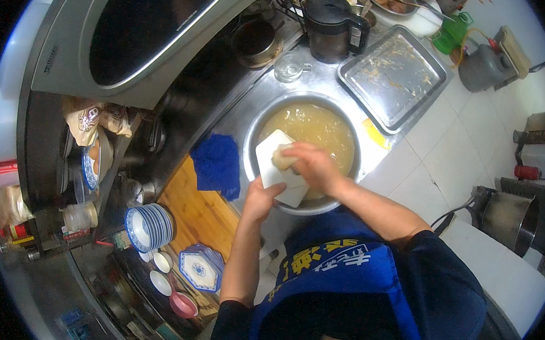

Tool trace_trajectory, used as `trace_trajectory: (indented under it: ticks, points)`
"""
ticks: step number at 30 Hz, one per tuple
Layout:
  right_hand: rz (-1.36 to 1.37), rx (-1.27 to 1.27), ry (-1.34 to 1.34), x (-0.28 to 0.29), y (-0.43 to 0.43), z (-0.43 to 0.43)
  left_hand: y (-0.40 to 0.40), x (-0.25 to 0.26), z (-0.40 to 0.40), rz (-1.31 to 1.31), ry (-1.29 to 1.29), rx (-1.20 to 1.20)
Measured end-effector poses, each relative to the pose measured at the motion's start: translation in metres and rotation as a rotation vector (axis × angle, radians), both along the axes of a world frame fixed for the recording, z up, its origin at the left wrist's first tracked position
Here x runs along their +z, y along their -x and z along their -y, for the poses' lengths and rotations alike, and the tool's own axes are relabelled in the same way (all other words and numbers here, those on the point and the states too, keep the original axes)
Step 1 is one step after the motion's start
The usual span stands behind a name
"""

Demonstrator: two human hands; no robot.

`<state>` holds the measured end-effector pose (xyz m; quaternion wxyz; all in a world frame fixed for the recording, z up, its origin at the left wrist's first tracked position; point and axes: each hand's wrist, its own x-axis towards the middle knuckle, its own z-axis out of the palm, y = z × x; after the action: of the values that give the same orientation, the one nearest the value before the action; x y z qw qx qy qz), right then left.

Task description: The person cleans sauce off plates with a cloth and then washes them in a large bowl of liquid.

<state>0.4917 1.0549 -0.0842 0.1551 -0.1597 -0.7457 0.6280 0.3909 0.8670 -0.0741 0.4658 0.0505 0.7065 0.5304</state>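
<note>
My left hand (pixel 262 197) grips the lower left edge of a white hexagonal plate (pixel 269 162), which is tilted over a large round metal basin (pixel 250 166). In my right hand (pixel 308 163) is a pale sponge or cloth (pixel 283 157), pressed on the plate's face. Yellowish, cloudy water (pixel 311 123) fills much of the basin. Left of the basin lies a folded blue cloth (pixel 217 164). Something flat and yellow (pixel 376 133) rests on the metal counter to its right.
A metal tray (pixel 388 78) with food scraps, a glass cup (pixel 289 68) and a dark-lidded jug (pixel 330 27) stand beyond the basin. Stacked blue-and-white bowls (pixel 147 227), hexagonal plates (pixel 199 269) and a pink spoon (pixel 182 304) are at lower left, around a wooden board (pixel 203 212).
</note>
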Motion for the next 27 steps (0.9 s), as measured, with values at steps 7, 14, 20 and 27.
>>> trace_trajectory:
  ticks: [7, 14, 20, 27]
  points:
    - [-0.233, 0.065, -0.581, 0.018, 0.015, 0.016, -0.004, 0.003, -0.013, -0.020, 0.006, -0.011]
    - [-0.035, -0.063, -0.401, 0.008, 0.051, -0.019, -0.006, 0.005, -0.010, -0.095, 0.038, -0.104]
    - [-0.025, 0.016, -0.415, 0.011, 0.030, -0.001, -0.011, -0.004, -0.014, -0.028, -0.017, -0.071]
    - [-0.161, -0.103, -0.677, -0.025, 0.045, -0.016, -0.008, 0.001, -0.014, -0.124, 0.004, -0.126]
